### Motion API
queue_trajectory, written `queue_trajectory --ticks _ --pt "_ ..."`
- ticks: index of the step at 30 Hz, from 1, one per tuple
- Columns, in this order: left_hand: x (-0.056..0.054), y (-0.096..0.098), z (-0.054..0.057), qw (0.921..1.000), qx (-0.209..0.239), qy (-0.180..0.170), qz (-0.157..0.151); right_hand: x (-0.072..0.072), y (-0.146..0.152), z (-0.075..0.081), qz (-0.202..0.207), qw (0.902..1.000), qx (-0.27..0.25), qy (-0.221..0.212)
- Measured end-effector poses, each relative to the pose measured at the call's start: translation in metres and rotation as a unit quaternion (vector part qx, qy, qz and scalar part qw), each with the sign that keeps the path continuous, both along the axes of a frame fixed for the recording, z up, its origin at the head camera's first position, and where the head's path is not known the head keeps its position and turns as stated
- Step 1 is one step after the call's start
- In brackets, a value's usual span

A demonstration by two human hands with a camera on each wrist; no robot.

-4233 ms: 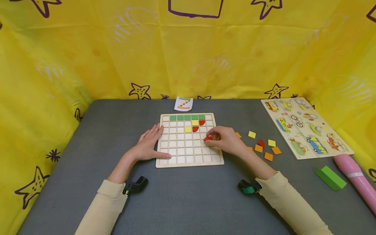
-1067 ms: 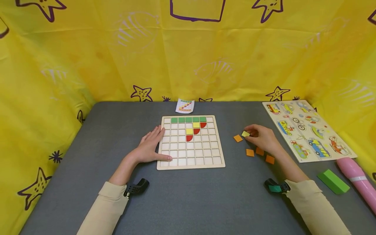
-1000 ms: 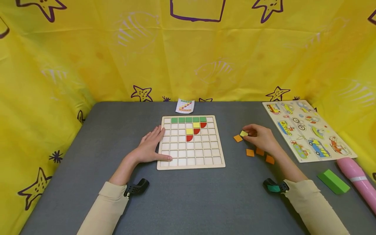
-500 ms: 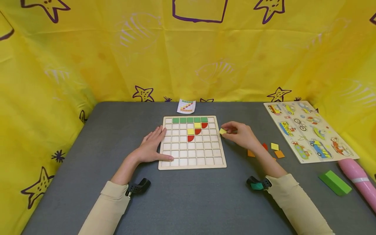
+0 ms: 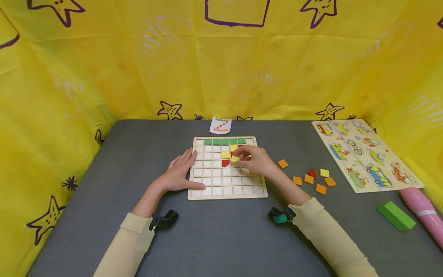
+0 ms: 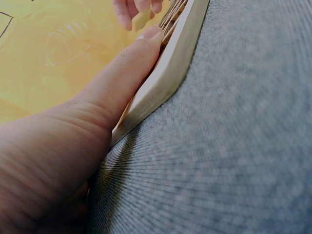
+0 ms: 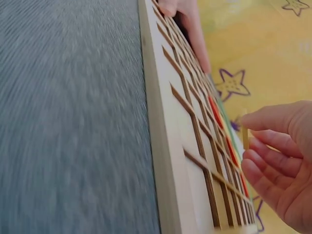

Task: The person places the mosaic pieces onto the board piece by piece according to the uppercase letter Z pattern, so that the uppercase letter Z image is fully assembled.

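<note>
A wooden grid board [image 5: 226, 193] lies on the grey table, with a row of green tiles [image 5: 225, 141] near its top. Below them, yellow and red pieces step down to the left, ending at a red quarter-circle tile [image 5: 226, 163]. My left hand [image 5: 180, 171] rests over the board's left edge, fingers spread and thumb [image 6: 131, 63] on the frame. Over the grid, my right hand [image 5: 254, 159] pinches a yellow square tile [image 5: 235, 159] between thumb and fingertips. The right wrist view shows that tile [image 7: 245, 134] edge-on, above the board surface.
Loose orange tiles [image 5: 309, 178], a red piece [image 5: 312, 173] and a yellow square [image 5: 324, 172] lie right of the board. Behind it is a small pattern card [image 5: 220, 125]. Farther right are a picture puzzle [image 5: 367, 154], a green block [image 5: 396, 216] and a pink object [image 5: 420, 204].
A red quarter-circle was set in the grid. My right hand then took a yellow square from the loose pieces and carried it left over the board. My left hand stayed put.
</note>
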State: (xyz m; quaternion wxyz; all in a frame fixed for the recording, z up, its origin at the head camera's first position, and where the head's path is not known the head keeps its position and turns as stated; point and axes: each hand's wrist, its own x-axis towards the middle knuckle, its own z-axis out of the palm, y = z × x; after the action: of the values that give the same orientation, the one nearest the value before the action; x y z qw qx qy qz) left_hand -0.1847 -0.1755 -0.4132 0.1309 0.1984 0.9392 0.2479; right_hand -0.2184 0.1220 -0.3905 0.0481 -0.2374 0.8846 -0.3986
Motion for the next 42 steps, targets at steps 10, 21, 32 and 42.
queue_trajectory --ticks 10,21,32,42 --pt "0.000 -0.001 0.002 1.0000 -0.005 -0.001 0.001 0.000 -0.038 -0.003 0.064 0.9969 0.030 0.033" --pt "0.000 -0.001 -0.001 1.0000 -0.004 0.002 -0.002 0.000 -0.055 -0.005 0.073 0.9946 0.046 0.058" --pt "-0.001 -0.001 -0.001 0.9999 -0.005 0.007 -0.006 0.000 -0.055 -0.007 0.068 0.9949 0.055 0.051" --pt "0.000 -0.001 0.000 1.0000 -0.006 0.002 -0.002 0.007 -0.037 -0.004 0.058 0.9978 0.017 0.027"
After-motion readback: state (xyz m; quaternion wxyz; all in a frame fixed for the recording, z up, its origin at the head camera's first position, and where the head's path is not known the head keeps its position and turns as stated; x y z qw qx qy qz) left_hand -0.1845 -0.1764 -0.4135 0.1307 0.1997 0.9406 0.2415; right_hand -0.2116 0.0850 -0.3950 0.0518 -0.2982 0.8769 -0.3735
